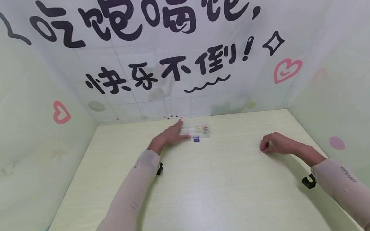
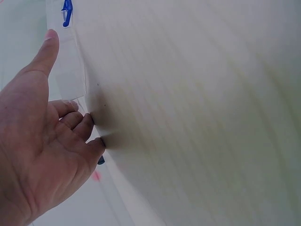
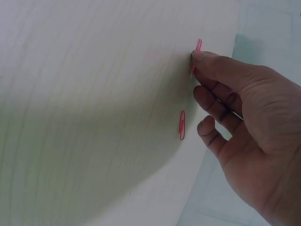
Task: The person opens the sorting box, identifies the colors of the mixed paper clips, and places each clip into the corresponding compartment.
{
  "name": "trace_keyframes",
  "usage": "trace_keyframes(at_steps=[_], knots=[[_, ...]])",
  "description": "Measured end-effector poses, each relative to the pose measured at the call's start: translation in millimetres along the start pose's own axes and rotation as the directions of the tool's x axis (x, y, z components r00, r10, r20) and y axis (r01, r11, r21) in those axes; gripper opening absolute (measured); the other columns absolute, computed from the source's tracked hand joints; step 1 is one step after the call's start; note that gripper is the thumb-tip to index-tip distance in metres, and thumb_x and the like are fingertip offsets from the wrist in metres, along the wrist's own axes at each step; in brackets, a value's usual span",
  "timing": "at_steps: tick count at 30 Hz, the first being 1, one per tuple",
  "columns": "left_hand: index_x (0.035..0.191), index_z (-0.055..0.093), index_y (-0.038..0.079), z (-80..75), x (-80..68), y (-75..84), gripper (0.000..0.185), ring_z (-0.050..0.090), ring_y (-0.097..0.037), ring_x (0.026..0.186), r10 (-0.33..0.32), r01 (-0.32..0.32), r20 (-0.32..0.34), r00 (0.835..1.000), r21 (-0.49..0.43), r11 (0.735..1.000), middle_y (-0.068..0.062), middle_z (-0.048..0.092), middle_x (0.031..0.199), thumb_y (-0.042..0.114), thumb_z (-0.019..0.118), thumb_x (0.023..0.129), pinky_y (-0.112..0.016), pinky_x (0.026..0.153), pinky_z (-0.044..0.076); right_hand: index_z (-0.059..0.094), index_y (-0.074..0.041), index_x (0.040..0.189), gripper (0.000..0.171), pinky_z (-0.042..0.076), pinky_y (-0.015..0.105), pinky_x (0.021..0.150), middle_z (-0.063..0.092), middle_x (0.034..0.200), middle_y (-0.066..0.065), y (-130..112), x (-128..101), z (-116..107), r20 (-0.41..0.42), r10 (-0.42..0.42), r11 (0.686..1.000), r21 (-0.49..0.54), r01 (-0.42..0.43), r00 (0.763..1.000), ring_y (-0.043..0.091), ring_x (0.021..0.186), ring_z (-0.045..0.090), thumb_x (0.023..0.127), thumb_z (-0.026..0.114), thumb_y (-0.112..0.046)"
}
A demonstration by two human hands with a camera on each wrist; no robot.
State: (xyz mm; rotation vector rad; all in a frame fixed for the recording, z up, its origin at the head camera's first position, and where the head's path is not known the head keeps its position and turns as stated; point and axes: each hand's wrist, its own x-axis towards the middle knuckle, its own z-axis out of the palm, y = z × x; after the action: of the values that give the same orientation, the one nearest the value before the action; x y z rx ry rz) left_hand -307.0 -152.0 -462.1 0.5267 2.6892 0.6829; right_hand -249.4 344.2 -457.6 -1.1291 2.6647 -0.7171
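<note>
My left hand (image 1: 172, 134) rests at the left end of a clear plastic compartment box (image 1: 189, 131), its thumb stretched along the near side and its fingers spread toward the back. In the left wrist view the thumb tip lies over the box wall (image 2: 70, 70), and the other fingertips touch the table. My right hand (image 1: 276, 143), far to the right, pinches a pink paper clip (image 3: 199, 44) between thumb and forefinger, close over the table. Another pink paper clip (image 3: 182, 126) lies flat on the table below its loosely bent fingers.
Red clips (image 1: 205, 127) and green clips (image 1: 206, 133) sit in the right-hand compartments, with something yellow (image 1: 198, 128) beside them. A small blue item (image 1: 196, 139) is at the box's near edge. A white printed curtain (image 1: 162, 106) stands behind the pale wooden table (image 1: 202, 186).
</note>
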Motion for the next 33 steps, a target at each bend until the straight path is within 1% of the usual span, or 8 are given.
trace_keyframes(at_steps=[2,4,9,15,18,22,28,33], knots=[[0.169,0.003,0.002,0.0,-0.4,0.1,0.107,0.010,-0.031,0.164,0.000,0.000,0.001,1.000,-0.002,1.000,-0.011,-0.001,0.179,0.063,0.060,0.102,-0.045,0.133,0.013,0.078,-0.017,0.087,0.021,0.055,0.025,0.071,0.070,0.086,-0.012,0,1,-1,0.023,0.031,1.000,-0.003,-0.031,0.999,-0.002,0.080,0.059,0.084,0.085,0.003],[0.169,0.004,0.002,-0.3,-0.7,0.2,0.107,0.010,-0.031,0.164,0.001,-0.001,0.001,1.000,-0.002,1.000,-0.011,-0.001,0.179,0.062,0.060,0.102,-0.045,0.133,0.013,0.078,-0.017,0.087,0.021,0.055,0.025,0.072,0.071,0.085,-0.009,-1,1,-2,0.040,0.058,0.998,-0.003,-0.058,0.998,-0.001,0.080,0.059,0.085,0.084,0.003],[0.169,0.004,0.002,-1.0,-0.1,0.0,0.107,0.010,-0.031,0.164,-0.001,0.001,0.002,1.000,0.004,1.000,-0.011,-0.001,0.179,0.062,0.060,0.102,-0.045,0.133,0.013,0.077,-0.016,0.088,0.018,0.054,0.024,0.071,0.073,0.086,-0.001,-5,2,-2,0.055,0.084,0.996,0.012,-0.084,0.995,0.001,0.080,0.059,0.088,0.083,0.002],[0.170,0.003,0.003,-0.2,0.9,-0.6,0.107,0.009,-0.030,0.164,-0.003,0.003,0.001,1.000,-0.003,1.000,-0.010,-0.001,0.179,0.063,0.061,0.101,-0.044,0.133,0.013,0.077,-0.016,0.085,0.018,0.053,0.022,0.068,0.070,0.084,-0.011,-6,3,-1,0.029,0.075,0.997,0.002,-0.075,0.997,-0.001,0.077,0.058,0.088,0.082,0.001],[0.170,0.003,0.004,0.5,1.6,-1.7,0.108,0.009,-0.029,0.164,-0.006,0.006,0.002,1.000,-0.003,1.000,-0.009,-0.001,0.179,0.064,0.061,0.101,-0.044,0.133,0.013,0.077,-0.016,0.086,0.017,0.053,0.022,0.067,0.069,0.084,-0.013,-5,3,1,0.018,0.064,0.998,0.000,-0.064,0.998,-0.003,0.077,0.057,0.089,0.082,-0.001],[0.170,0.003,0.005,1.1,1.9,-1.4,0.108,0.008,-0.029,0.164,-0.010,0.010,0.006,1.000,-0.002,1.000,-0.009,-0.002,0.179,0.065,0.060,0.101,-0.044,0.133,0.012,0.077,-0.016,0.087,0.016,0.054,0.022,0.067,0.070,0.085,-0.014,-5,3,2,0.002,0.054,0.999,-0.002,-0.054,0.999,-0.003,0.078,0.058,0.090,0.082,-0.001],[0.170,0.003,0.005,1.3,2.1,-1.1,0.108,0.009,-0.030,0.164,-0.014,0.014,0.006,1.000,0.001,1.000,-0.009,-0.002,0.179,0.064,0.060,0.101,-0.044,0.133,0.013,0.077,-0.015,0.087,0.016,0.056,0.025,0.069,0.071,0.085,-0.013,-7,7,3,-0.036,0.030,0.998,-0.045,-0.032,0.999,-0.002,0.079,0.061,0.090,0.080,0.001],[0.170,0.003,0.005,1.2,1.8,-0.6,0.107,0.010,-0.030,0.164,-0.019,0.019,0.000,1.000,0.003,1.000,-0.008,-0.002,0.179,0.063,0.060,0.101,-0.045,0.133,0.013,0.078,-0.012,0.092,0.014,0.057,0.026,0.072,0.072,0.088,-0.010,-14,18,-1,-0.034,0.076,0.996,-0.046,-0.078,0.997,0.001,0.081,0.061,0.092,0.077,0.002]])
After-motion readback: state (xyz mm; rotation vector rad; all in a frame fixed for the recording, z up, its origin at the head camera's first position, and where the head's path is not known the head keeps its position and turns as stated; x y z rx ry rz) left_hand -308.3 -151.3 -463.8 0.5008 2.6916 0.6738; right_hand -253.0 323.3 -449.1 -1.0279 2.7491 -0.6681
